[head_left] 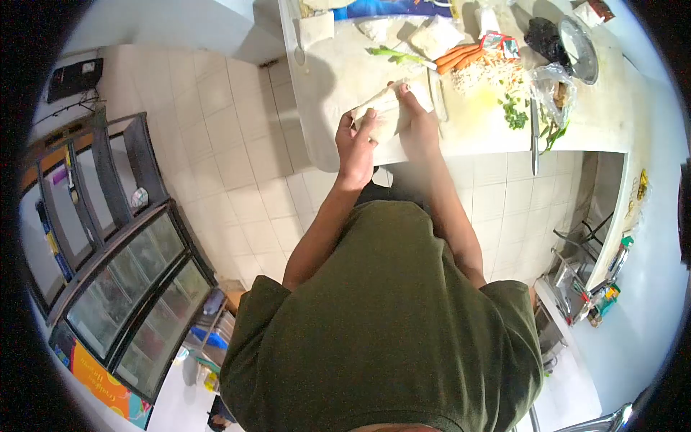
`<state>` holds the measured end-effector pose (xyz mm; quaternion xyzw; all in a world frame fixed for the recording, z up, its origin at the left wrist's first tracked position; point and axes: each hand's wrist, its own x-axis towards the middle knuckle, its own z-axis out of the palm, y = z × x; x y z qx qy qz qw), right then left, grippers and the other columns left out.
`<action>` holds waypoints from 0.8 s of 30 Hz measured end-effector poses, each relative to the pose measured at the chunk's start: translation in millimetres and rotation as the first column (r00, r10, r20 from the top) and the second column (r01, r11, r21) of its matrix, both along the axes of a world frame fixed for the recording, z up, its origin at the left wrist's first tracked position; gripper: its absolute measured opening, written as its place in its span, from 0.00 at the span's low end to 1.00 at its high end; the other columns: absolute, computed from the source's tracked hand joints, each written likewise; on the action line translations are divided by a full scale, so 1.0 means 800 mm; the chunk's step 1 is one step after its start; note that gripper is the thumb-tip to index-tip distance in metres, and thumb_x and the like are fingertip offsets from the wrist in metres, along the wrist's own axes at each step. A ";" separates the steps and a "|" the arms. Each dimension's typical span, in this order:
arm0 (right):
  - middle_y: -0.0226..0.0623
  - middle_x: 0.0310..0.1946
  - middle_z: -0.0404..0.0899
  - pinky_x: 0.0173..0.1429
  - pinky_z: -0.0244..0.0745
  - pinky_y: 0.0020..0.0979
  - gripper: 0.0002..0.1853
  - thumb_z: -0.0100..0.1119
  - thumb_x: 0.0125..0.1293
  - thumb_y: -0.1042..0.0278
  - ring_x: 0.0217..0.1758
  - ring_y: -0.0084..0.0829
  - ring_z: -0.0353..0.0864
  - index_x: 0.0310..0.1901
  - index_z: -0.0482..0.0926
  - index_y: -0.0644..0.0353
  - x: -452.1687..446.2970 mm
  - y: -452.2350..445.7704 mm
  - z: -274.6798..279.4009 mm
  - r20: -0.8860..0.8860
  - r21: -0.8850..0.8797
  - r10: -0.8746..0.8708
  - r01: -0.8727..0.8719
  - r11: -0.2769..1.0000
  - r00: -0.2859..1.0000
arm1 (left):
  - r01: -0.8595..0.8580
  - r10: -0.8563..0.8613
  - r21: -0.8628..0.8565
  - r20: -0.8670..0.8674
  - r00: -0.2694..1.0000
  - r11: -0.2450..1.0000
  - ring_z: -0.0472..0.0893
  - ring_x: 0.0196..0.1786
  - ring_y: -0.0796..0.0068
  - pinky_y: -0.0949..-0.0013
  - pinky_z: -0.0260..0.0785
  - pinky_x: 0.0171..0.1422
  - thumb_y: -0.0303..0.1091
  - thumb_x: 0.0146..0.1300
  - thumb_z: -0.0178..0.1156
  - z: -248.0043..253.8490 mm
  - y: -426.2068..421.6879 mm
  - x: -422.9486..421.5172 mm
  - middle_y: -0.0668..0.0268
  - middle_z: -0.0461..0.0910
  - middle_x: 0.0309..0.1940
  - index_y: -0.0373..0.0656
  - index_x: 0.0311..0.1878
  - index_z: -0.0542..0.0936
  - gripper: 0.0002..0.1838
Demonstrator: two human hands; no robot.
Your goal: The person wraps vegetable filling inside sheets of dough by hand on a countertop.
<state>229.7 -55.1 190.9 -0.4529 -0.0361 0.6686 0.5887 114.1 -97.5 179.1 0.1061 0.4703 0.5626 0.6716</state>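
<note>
Both of my hands hold a pale, soft wrapper sheet (379, 122) over the near edge of the counter. My left hand (355, 150) grips its left side, with the thumb on top and the fingers mostly hidden beneath. On the other side, my right hand (419, 128) closes on the upper right part, the thumb resting on its face. Just beyond the sheet lie a green onion stalk (399, 57) and several carrots (458, 56). A heap of pale shredded vegetable (489, 74) spreads to the right of my right hand.
Chopped greens (514, 113) lie near a knife (535, 137) whose end overhangs the counter edge. A plastic bag (558, 90), a metal bowl (586, 57) and a black bag (543, 34) stand at the right. A squarish pale piece (317, 27) sits at the far left.
</note>
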 end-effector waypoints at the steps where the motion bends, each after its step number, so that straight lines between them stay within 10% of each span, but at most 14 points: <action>1: 0.41 0.52 0.84 0.61 0.77 0.34 0.15 0.65 0.72 0.69 0.54 0.32 0.82 0.54 0.81 0.69 0.001 -0.001 0.004 -0.035 0.037 0.034 -0.032 0.999 0.999 | -0.014 0.011 0.044 0.067 0.998 0.999 0.82 0.52 0.74 0.69 0.77 0.56 0.36 0.73 0.64 -0.004 0.004 0.001 0.61 0.79 0.53 0.38 0.60 0.71 0.20; 5: 0.37 0.55 0.82 0.66 0.72 0.35 0.18 0.63 0.74 0.65 0.57 0.30 0.79 0.59 0.78 0.67 -0.002 -0.012 0.015 0.156 -0.021 -0.005 0.008 1.000 0.988 | 0.098 -0.116 0.100 0.187 0.975 0.990 0.77 0.67 0.66 0.57 0.69 0.73 0.40 0.79 0.55 -0.007 0.017 0.000 0.59 0.77 0.64 0.40 0.70 0.67 0.24; 14: 0.40 0.51 0.85 0.61 0.77 0.31 0.16 0.66 0.72 0.69 0.55 0.28 0.83 0.56 0.81 0.68 0.032 -0.024 0.031 0.234 0.036 0.033 -0.043 0.998 0.972 | 0.258 -0.276 0.139 0.131 0.952 0.956 0.78 0.66 0.66 0.58 0.72 0.73 0.43 0.78 0.56 -0.011 0.026 0.004 0.60 0.77 0.64 0.39 0.69 0.71 0.24; 21: 0.33 0.47 0.84 0.54 0.78 0.29 0.14 0.67 0.72 0.67 0.50 0.25 0.82 0.54 0.80 0.62 0.019 -0.025 0.018 0.221 0.094 -0.211 0.195 0.976 0.952 | 0.154 -0.207 0.140 0.573 0.793 0.978 0.75 0.68 0.64 0.58 0.65 0.77 0.39 0.75 0.61 0.027 0.027 0.016 0.59 0.77 0.64 0.39 0.71 0.68 0.27; 24: 0.31 0.45 0.83 0.52 0.79 0.32 0.13 0.65 0.73 0.62 0.47 0.25 0.82 0.53 0.80 0.58 0.009 -0.021 -0.003 0.142 0.066 -0.264 0.257 0.964 0.954 | 0.110 -0.175 0.208 0.329 0.928 0.972 0.76 0.66 0.67 0.61 0.67 0.74 0.35 0.72 0.64 0.028 0.031 0.039 0.60 0.77 0.63 0.39 0.71 0.68 0.28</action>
